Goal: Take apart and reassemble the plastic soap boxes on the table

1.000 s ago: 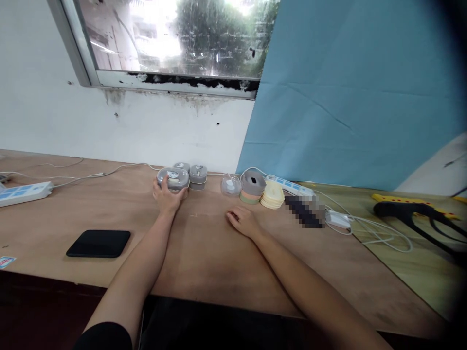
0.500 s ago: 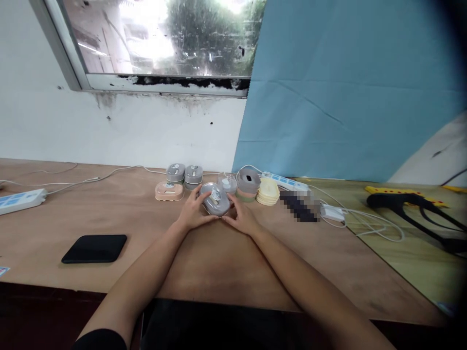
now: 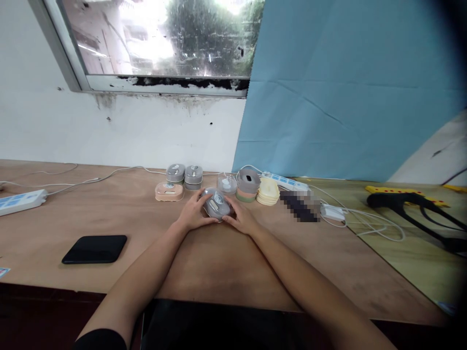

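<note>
Between my two hands is a grey oval soap box (image 3: pixel 218 208) with a clear lid and a round sticker, tilted so its top faces me. My left hand (image 3: pixel 192 212) grips its left side, thumb along the near edge and fingers on the lid. On the opposite side my right hand (image 3: pixel 241 218) holds it the same way. Just behind stand stacked grey soap boxes (image 3: pixel 193 176), (image 3: pixel 175 173) and a peach soap box (image 3: pixel 169 192). Clear lids (image 3: pixel 226 184) lie beyond my right hand, beside a stack of grey, peach and green box parts (image 3: pixel 248 182).
Pale yellow trays (image 3: pixel 268 191) are stacked right of the box parts. Power strips (image 3: pixel 290 183), (image 3: pixel 22 201) and white cables lie along the table's back and left. A black phone (image 3: pixel 94 249) rests at the front left. A black strap-like object (image 3: pixel 404 214) sits far right.
The soap box has tipped a little and shifted slightly toward me and to the right, still between both hands. Everything else on the table stays in place.
</note>
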A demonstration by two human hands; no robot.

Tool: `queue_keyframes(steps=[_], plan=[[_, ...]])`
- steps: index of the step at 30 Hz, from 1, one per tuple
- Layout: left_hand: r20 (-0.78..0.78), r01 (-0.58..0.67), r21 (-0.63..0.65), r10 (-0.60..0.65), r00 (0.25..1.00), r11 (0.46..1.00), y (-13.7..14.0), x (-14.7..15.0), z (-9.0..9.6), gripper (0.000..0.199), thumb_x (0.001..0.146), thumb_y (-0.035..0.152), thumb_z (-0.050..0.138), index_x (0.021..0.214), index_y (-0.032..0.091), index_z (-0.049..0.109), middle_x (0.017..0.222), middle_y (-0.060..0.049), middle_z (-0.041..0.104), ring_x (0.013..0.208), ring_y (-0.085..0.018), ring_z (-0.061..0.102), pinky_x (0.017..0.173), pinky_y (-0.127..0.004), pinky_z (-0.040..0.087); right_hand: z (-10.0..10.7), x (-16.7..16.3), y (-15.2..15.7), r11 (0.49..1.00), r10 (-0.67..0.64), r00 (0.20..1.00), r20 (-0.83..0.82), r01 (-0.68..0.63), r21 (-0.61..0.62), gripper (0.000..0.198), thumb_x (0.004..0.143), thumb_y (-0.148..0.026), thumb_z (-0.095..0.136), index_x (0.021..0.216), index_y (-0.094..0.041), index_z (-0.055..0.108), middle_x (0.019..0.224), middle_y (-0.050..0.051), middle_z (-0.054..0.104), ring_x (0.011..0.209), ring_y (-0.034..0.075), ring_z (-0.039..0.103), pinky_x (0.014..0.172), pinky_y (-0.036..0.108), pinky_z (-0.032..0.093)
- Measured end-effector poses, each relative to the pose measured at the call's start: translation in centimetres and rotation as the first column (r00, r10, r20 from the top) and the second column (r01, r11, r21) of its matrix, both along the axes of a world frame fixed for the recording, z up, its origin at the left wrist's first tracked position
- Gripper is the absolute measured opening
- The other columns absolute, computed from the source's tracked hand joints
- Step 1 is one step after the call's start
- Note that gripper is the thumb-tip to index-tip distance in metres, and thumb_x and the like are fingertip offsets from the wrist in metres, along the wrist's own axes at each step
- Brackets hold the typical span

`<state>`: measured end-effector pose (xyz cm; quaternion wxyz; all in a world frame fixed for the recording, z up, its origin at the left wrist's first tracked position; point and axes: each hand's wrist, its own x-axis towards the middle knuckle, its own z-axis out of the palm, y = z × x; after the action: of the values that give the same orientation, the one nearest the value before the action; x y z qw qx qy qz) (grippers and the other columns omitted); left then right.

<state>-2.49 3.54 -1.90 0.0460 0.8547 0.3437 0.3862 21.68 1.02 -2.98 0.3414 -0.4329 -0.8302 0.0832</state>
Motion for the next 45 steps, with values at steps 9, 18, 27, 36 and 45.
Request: queue_keyframes(steps=[9, 18, 27, 36, 45], plan=[[-0.035, 0.035, 0.013, -0.034, 0.999, 0.999, -0.1, 0.0, 0.2, 0.093, 0.059, 0.065, 0.071, 0.136, 0.021, 0.042, 0.147, -0.016, 0.030, 0.134, -0.034, 0.034, 0.108, -0.048, 0.036, -0.3, 0.0, 0.3, 0.999, -0.042, 0.999, -0.002, 0.042, -0.029, 0.086, 0.074, -0.057, 0.064, 0.145, -0.024, 0.029, 0.138, 0.013, 0.047, 0.123, 0.030, 0.049, 0.099, 0.047, 0.041], [-0.055, 0.022, -0.026, -0.023, 0.998, 0.999, 0.0, 0.1, 0.1, 0.099, 0.059, 0.067, 0.070, 0.139, 0.019, 0.036, 0.147, -0.016, 0.030, 0.135, -0.033, 0.032, 0.109, -0.047, 0.035, -0.5, 0.2, 0.4, 0.998, -0.062, 0.998, 0.024, 0.063, -0.008, 0.077, 0.081, -0.059, 0.055, 0.143, -0.019, 0.034, 0.135, 0.014, 0.051, 0.121, 0.029, 0.051, 0.098, 0.044, 0.042], [-0.049, 0.057, -0.131, -0.064, 0.997, 0.990, 0.0, 0.1, -0.1, 0.108, 0.056, 0.065, 0.074, 0.143, 0.021, 0.028, 0.147, -0.017, 0.028, 0.133, -0.034, 0.035, 0.107, -0.048, 0.036, -0.1, 0.3, 0.1, 0.990, -0.123, 0.992, -0.043, 0.125, 0.071, 0.066, 0.086, -0.060, 0.046, 0.139, -0.020, 0.042, 0.131, 0.012, 0.055, 0.115, 0.027, 0.055, 0.095, 0.041, 0.045], [-0.042, 0.061, -0.149, -0.068, 0.997, 0.987, 0.1, 0.2, -0.2, 0.114, 0.053, 0.063, 0.076, 0.144, 0.021, 0.023, 0.148, -0.016, 0.026, 0.134, -0.034, 0.033, 0.108, -0.047, 0.035, 0.4, -0.4, -0.6, 0.972, -0.151, 0.985, -0.080, 0.163, 0.170, 0.076, 0.074, -0.060, 0.062, 0.137, -0.023, 0.043, 0.124, 0.011, 0.056, 0.111, 0.027, 0.055, 0.094, 0.041, 0.047], [-0.033, 0.076, -0.188, -0.083, 0.996, 0.979, 0.2, 0.2, -0.4, 0.117, 0.055, 0.062, 0.076, 0.146, 0.019, 0.017, 0.149, -0.019, 0.023, 0.136, -0.035, 0.030, 0.107, -0.050, 0.034, -0.3, -0.8, -0.4, 0.948, -0.129, 0.991, -0.039, 0.135, 0.290, 0.068, 0.080, -0.051, 0.060, 0.140, -0.025, 0.040, 0.129, 0.012, 0.051, 0.119, 0.028, 0.050, 0.100, 0.043, 0.045]])
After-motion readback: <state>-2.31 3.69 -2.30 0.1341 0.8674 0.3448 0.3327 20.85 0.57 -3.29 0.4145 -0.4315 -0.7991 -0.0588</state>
